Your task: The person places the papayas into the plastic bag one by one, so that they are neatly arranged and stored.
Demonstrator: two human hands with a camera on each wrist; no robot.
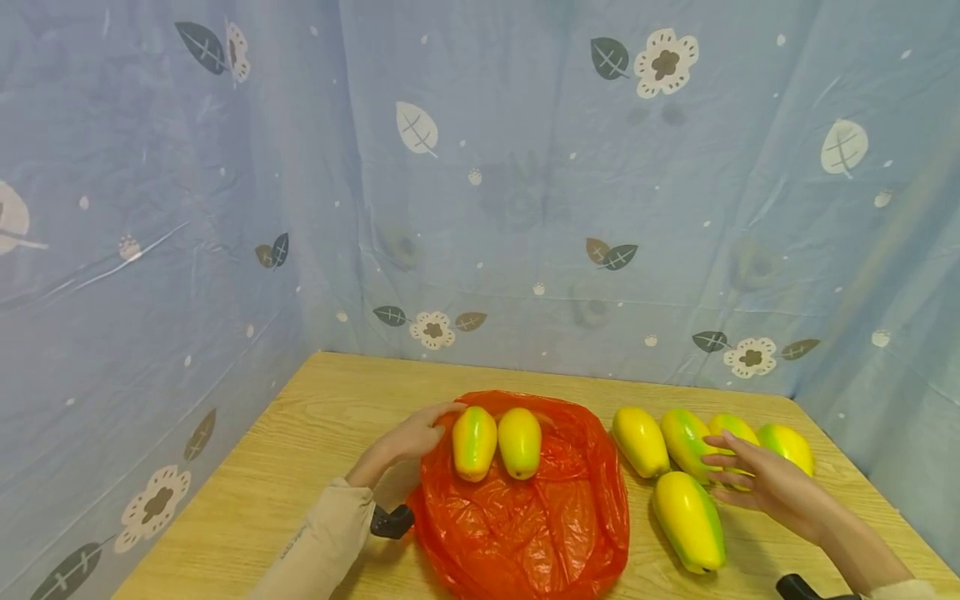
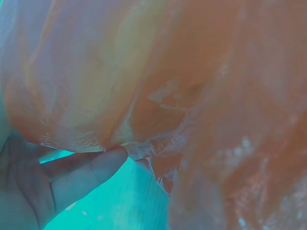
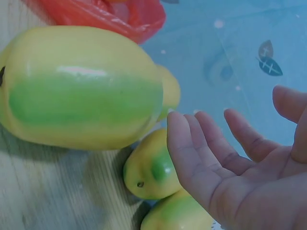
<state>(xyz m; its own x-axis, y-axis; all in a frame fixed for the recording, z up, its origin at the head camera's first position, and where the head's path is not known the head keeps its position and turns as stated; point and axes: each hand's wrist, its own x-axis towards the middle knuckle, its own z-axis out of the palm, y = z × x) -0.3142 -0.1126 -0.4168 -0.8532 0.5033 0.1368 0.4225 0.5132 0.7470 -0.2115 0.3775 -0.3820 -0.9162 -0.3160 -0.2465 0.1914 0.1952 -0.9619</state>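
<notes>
A red plastic bag (image 1: 517,533) lies spread open on the table, with two yellow-green papayas (image 1: 474,446) side by side on its far left part. At the bag's left rim, my left hand (image 1: 408,437) pinches the plastic; in the left wrist view the thumb and bag film (image 2: 192,120) fill much of the picture. My right hand (image 1: 772,483) hovers over the group of papayas on the right, fingers spread and holding nothing. The nearest single papaya (image 1: 688,522) lies in front of that group. The right wrist view shows this large papaya (image 3: 86,88) beside my fingers (image 3: 192,143).
Several more papayas (image 1: 641,442) stand in a row on the wooden table (image 1: 352,392), right of the bag. A blue curtain (image 1: 525,208) with flowers and leaves closes off the back and sides. Black straps (image 1: 392,522) are at the wrists.
</notes>
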